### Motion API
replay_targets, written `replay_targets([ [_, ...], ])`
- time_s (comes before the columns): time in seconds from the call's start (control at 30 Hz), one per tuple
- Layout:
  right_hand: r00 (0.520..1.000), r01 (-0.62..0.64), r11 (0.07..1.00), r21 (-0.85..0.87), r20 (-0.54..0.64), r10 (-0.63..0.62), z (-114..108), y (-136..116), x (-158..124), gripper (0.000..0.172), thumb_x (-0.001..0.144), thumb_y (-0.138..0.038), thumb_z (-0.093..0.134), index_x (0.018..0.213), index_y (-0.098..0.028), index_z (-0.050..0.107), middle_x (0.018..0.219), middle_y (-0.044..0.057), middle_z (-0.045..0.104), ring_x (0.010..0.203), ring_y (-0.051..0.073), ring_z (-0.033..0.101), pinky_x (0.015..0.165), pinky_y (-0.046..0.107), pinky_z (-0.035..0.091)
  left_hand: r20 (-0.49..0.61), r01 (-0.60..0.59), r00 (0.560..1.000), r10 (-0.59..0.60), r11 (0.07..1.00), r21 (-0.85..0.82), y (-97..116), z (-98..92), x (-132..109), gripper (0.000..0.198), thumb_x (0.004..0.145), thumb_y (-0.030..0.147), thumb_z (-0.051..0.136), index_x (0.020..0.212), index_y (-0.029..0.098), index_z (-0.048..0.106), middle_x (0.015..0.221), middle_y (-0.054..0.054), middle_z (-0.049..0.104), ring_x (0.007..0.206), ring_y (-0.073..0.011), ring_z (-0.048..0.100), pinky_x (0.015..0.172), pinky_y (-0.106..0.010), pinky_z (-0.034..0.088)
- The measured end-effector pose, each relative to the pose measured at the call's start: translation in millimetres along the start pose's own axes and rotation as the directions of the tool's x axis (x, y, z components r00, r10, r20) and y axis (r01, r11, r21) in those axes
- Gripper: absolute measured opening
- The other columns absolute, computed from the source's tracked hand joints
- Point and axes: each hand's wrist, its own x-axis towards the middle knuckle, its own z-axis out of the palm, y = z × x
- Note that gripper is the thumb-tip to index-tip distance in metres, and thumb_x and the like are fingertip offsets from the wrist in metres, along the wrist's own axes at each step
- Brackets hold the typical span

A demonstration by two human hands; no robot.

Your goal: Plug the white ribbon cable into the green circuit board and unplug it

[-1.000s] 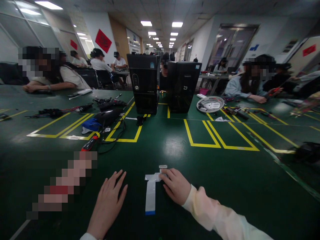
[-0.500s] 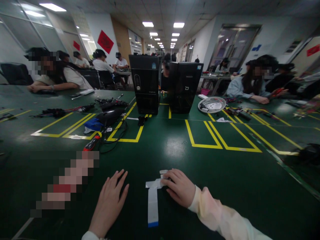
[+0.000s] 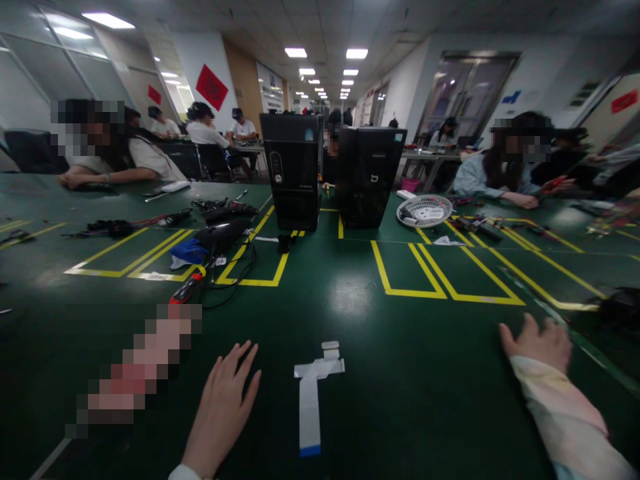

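Note:
A white flat ribbon cable (image 3: 309, 413) lies on the green table, with a blue end nearest me and a small connector at its far end. Pieces of pale tape or film cross it near the top. To its left rests my left hand (image 3: 227, 397), fingers spread, apart from the cable and holding nothing. Far to the right, my right hand (image 3: 543, 343) is over the table with its fingers apart, slightly blurred, and nothing shows in it.
Two black computer towers (image 3: 293, 173) stand ahead on the table (image 3: 380, 400). A white basket (image 3: 424, 211) sits right of them. At left lie a red-and-black handled tool (image 3: 186, 288), a blue cloth-like item (image 3: 189, 253) and black cables. People sit on both sides.
My right hand has let go of the ribbon cable's far end and moved well to the right. The connector there now shows. My left hand has hardly moved.

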Motion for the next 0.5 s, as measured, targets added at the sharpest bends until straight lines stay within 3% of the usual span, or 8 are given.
replay_targets([
  [0.1, 0.964, -0.255, 0.965, -0.052, 0.067, 0.259, 2, 58, 2, 0.081, 0.081, -0.054, 0.026, 0.127, 0.009, 0.049, 0.135, 0.036, 0.032, 0.130, 0.048, 0.022, 0.099, 0.059, 0.021, 0.017, 0.014, 1.000, -0.014, 1.000, -0.001, -1, 1.5, 1, 0.055, 0.092, 0.046, 0.032, 0.139, 0.019, 0.042, 0.144, -0.011, 0.044, 0.134, -0.0284, 0.037, 0.108, -0.052, 0.030],
  [0.17, 0.941, -0.321, 0.944, -0.072, 0.089, 0.327, -2, 79, 3, 0.085, 0.078, -0.056, 0.025, 0.130, 0.008, 0.047, 0.135, 0.036, 0.031, 0.130, 0.046, 0.021, 0.097, 0.058, 0.022, 0.019, 0.017, 1.000, -0.017, 1.000, -0.001, -2, 2.6, 1, 0.056, 0.092, 0.046, 0.032, 0.138, 0.018, 0.043, 0.143, -0.011, 0.044, 0.133, -0.0289, 0.038, 0.108, -0.053, 0.030],
  [0.33, 0.905, -0.356, 0.931, -0.084, 0.217, 0.366, -11, 85, 8, 0.086, 0.077, -0.058, 0.025, 0.138, 0.000, 0.039, 0.127, 0.036, 0.041, 0.121, 0.047, 0.037, 0.083, 0.059, 0.027, 0.000, -0.002, 1.000, 0.002, 1.000, -0.012, -3, 4.0, 1, 0.056, 0.092, 0.046, 0.032, 0.138, 0.017, 0.043, 0.143, -0.012, 0.045, 0.133, -0.0292, 0.038, 0.108, -0.053, 0.029],
  [0.5, 0.881, -0.360, 0.924, -0.127, 0.278, 0.382, -12, 82, 10, 0.087, 0.077, -0.061, 0.023, 0.139, -0.003, 0.039, 0.133, 0.033, 0.039, 0.121, 0.048, 0.036, 0.083, 0.060, 0.025, 0.002, 0.005, 1.000, -0.005, 1.000, -0.005, -3, 4.3, 1, 0.056, 0.091, 0.047, 0.033, 0.138, 0.017, 0.043, 0.143, -0.013, 0.044, 0.132, -0.0300, 0.039, 0.107, -0.053, 0.031],
])
